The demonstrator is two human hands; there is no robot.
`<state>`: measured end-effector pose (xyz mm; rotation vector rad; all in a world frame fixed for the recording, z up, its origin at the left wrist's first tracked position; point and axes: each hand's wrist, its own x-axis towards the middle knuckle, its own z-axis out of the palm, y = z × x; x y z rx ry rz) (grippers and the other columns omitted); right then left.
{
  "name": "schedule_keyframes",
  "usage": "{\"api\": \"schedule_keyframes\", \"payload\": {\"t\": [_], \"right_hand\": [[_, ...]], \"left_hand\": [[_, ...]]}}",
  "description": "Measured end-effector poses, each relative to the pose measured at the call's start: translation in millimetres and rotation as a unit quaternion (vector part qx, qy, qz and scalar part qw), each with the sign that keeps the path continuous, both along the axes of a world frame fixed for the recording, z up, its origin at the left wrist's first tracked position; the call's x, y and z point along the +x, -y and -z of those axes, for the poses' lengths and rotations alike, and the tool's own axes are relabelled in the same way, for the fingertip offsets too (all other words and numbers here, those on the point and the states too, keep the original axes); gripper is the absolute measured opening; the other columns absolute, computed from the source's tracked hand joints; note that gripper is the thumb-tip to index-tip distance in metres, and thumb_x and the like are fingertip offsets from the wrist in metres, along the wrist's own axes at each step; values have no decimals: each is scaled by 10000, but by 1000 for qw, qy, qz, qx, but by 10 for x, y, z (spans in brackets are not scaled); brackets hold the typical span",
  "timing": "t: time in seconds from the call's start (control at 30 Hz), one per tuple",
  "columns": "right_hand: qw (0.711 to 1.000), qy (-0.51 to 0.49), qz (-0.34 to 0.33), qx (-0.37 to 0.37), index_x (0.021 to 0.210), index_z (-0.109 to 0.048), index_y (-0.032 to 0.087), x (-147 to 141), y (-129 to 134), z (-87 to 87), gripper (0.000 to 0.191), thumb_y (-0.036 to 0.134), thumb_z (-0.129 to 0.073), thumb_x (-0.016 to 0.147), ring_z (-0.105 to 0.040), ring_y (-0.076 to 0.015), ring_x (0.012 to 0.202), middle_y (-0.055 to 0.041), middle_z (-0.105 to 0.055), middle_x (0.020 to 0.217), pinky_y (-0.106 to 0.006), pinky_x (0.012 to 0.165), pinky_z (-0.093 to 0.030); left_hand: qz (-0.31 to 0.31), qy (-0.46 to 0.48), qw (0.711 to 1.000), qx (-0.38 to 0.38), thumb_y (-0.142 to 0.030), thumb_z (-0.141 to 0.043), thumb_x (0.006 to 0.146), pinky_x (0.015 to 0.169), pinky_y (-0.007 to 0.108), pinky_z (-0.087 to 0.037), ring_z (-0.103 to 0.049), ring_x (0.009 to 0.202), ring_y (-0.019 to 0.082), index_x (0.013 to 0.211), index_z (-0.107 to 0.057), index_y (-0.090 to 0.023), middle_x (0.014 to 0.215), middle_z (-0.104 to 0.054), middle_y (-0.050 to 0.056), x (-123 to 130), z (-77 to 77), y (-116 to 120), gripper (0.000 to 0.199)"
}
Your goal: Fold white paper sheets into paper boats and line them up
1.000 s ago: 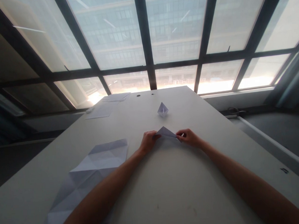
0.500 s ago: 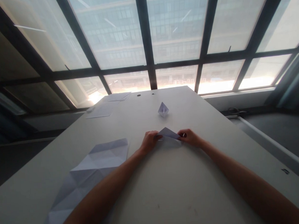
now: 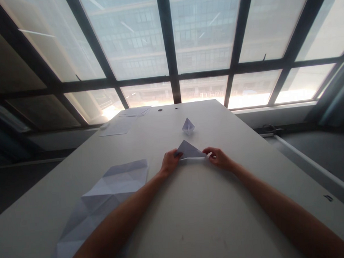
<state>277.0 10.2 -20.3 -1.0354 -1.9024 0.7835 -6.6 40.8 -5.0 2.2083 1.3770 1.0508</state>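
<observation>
A sheet of white paper folded into a triangle (image 3: pixel 189 150) is held between my hands, its peak pointing away from me. My left hand (image 3: pixel 171 160) pinches its left corner, thumb on top. At the right corner, my right hand (image 3: pixel 218 157) grips the tip between thumb and fingers. Just beyond stands a small folded paper boat (image 3: pixel 188 126) with a pointed middle. Left of my left forearm lies a large creased paper sheet (image 3: pixel 117 179), partly hidden under the arm.
The white table (image 3: pixel 176 220) stretches toward the tall windows. More flat paper sheets (image 3: pixel 116 127) lie at its far left. A small dark mark or clip (image 3: pixel 328 198) sits near the right edge.
The folded paper has turned and shifted slightly left, and its lower flap, visible before, no longer shows below the front edge. Both hands still hold the corners.
</observation>
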Motion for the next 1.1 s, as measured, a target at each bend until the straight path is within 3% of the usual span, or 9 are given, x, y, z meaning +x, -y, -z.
{"api": "schedule_keyframes", "payload": {"t": [0.07,0.2,0.3,0.4,0.47,0.63,0.83,1.1], "right_hand": [[1000,-9,1,-14,1063,-655,188,-4,-4,0,288,251,-593,789,-605,-141,699,-49,-683,968,-261,641,-496],[998,-33,51,-4,886,-646,174,-17,-47,9,214,376,-608,827,-572,-150,689,-21,-642,766,-259,616,-463],[995,-67,65,-21,944,-623,181,-24,-67,10,243,392,-608,826,-520,-130,609,13,-602,675,-247,566,-418],[992,-93,74,-33,998,-596,197,-34,-71,10,286,395,-637,796,-538,-136,620,20,-611,691,-249,573,-429],[993,-89,80,-15,933,-617,199,-45,-67,2,238,390,-645,793,-586,-160,702,-9,-641,766,-267,616,-460],[995,-38,68,64,818,-711,205,-69,-17,-56,175,349,-617,849,-615,-201,877,-79,-666,968,-299,687,-485],[990,58,52,115,802,-749,237,-96,22,-56,95,288,-677,836,-603,-225,922,-73,-687,908,-362,852,-466],[980,138,95,110,786,-735,229,-132,20,-37,144,216,-618,868,-593,-194,780,-43,-668,788,-293,730,-429]], "left_hand": [[-1,0,1000,-1,-389,-586,893,627,265,-405,-577,671,169,825,-696,-148,740,-690,24,1,1,-1,273],[27,5,1000,-3,-414,-581,895,645,268,-411,-570,689,172,814,-693,-145,736,-684,19,5,17,3,302],[47,16,999,0,-417,-586,893,652,263,-416,-566,696,167,807,-694,-149,735,-678,10,4,34,2,302],[49,17,999,2,-416,-593,887,634,253,-410,-546,678,155,777,-688,-153,703,-655,-4,-1,45,-2,301],[47,14,999,3,-412,-591,888,629,248,-407,-531,673,149,769,-683,-152,691,-642,-10,-4,47,-5,300],[38,-6,999,12,-408,-594,895,621,247,-387,-511,664,142,747,-670,-144,679,-636,-4,-3,40,-7,312],[18,-12,1000,12,-417,-585,901,611,241,-378,-517,663,141,767,-677,-143,688,-648,-1,-3,38,-12,318],[46,-13,999,19,-416,-585,897,614,230,-398,-549,668,147,757,-673,-158,693,-652,-4,11,12,22,306]]}}
